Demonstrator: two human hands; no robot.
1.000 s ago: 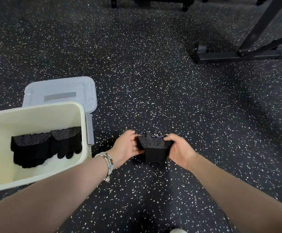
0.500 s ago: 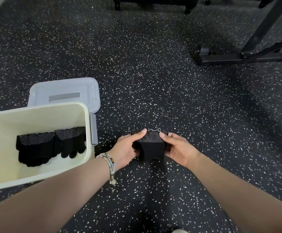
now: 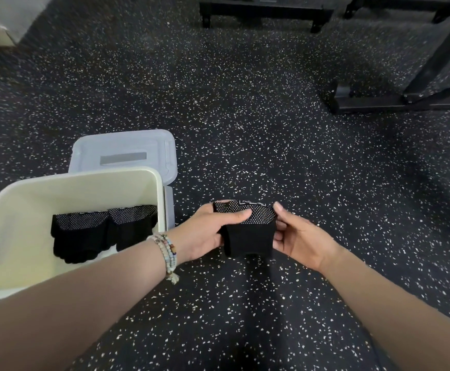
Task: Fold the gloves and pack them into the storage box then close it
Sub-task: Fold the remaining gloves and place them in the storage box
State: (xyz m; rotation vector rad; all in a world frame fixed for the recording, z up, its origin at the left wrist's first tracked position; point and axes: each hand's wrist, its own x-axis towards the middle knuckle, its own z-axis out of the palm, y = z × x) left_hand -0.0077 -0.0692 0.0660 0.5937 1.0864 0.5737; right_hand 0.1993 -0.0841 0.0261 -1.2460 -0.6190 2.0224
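Right of the cream plastic box [image 3: 71,194], left hand [image 3: 202,234] and right hand [image 3: 298,236] pinch a folded black glove [image 3: 248,236]; so the fold holds for packing.

The floor [image 3: 245,116] is black rubber matting, flecked all over with white specks. At the far right a black metal equipment frame [image 3: 395,101] rests its flat foot on the floor, a bar slanting up out of sight. Another low black frame [image 3: 261,9] runs along the far edge. A pale wall [image 3: 4,12] shows in the far left corner. The light is soft and even.
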